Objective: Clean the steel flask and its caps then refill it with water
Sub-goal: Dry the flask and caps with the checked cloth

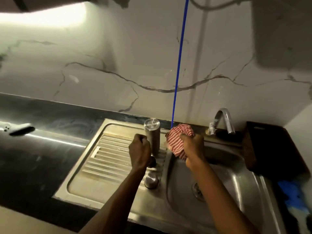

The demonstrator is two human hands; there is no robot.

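Steel cylindrical flask [152, 137] stands upright, inverted it seems, on the ribbed steel drainboard [108, 159], between the fisted left hand [139, 152] just beside it and the right hand [193, 146] gripping a red-striped cloth [179, 141].

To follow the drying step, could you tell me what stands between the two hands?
In the head view, the upright cylindrical steel flask stands between them on the ribbed steel drainboard.

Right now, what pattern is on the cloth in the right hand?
Red and white stripes; the head view shows the cloth bunched in the right hand.
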